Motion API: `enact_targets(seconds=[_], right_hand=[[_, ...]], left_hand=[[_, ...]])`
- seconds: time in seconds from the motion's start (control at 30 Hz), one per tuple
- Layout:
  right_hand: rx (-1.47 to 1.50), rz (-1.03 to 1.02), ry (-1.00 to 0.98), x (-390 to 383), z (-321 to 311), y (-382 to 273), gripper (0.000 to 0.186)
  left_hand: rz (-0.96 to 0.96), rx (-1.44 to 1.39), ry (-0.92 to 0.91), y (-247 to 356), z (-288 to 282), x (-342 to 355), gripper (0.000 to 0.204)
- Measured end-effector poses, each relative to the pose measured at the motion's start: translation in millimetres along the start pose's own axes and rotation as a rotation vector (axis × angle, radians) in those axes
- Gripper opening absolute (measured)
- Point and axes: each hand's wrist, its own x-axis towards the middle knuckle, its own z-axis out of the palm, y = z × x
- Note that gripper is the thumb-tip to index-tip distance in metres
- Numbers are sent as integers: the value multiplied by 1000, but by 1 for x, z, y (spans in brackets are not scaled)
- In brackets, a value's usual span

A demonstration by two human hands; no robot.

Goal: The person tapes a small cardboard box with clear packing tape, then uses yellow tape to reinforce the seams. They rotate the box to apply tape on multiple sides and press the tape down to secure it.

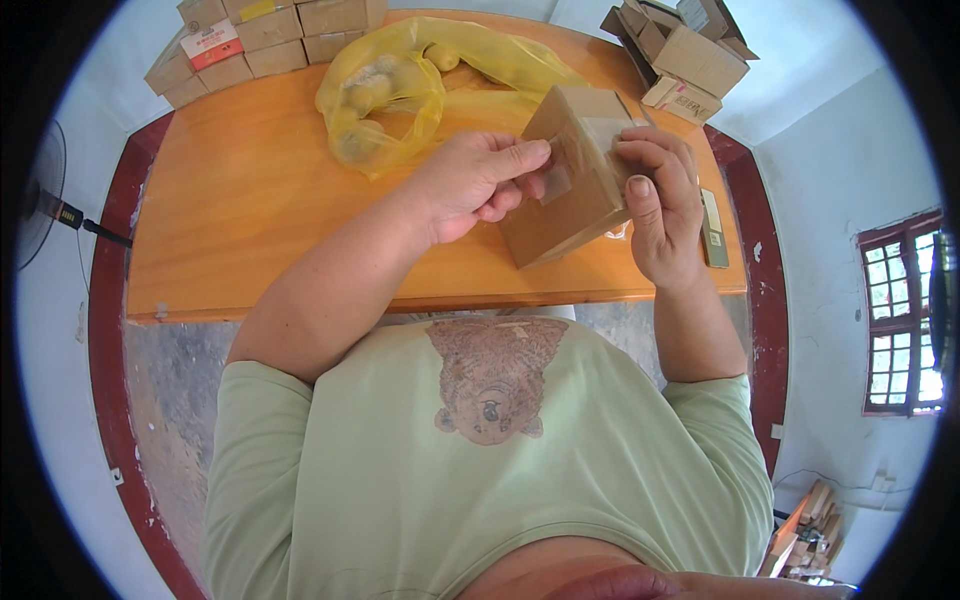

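A small brown cardboard box [565,225] stands tilted over the near part of the table, between my two hands. Shiny clear tape [575,170] lies across its left face and its upper edge. My left hand [492,185] is closed in a pinch at that face, thumb and forefinger at the tape's left end. My right hand [665,195] grips the box's upper right side, with bent fingers over the edge and the thumb near the corner. Part of the right face is hidden behind these fingers.
A yellow plastic bag [425,110] holding round yellowish fruit lies on the orange wooden table [230,220]. Stacked cartons [275,35] stand at the far left, opened cartons [700,65] at the far right. A flat phone-like object [713,230] lies near the right edge. A fan [45,205] stands left.
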Motion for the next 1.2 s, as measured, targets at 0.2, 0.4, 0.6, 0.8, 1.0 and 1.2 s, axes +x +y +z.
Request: enact_targets(seconds=[0.2, 0.4, 0.6, 0.8, 1.0, 1.2], right_hand=[[13, -62, 4, -1, 0, 3, 39], [-208, -82, 45, 0, 7, 0, 55], [-244, -119, 48, 1, 7, 0, 50], [-248, -124, 44, 2, 7, -1, 48], [-267, -141, 56, 3, 7, -2, 47], [-424, -250, -201, 30, -12, -25, 36]], left_hand=[[-12, 77, -55, -6, -2, 4, 28], [70, 122, -1, -13, -3, 7, 26], [105, 191, -4, -17, -3, 8, 31], [88, 59, -26, -17, -5, 0, 27], [15, -121, -25, -21, 0, 3, 24], [-60, -265, -12, -24, -1, 5, 21]])
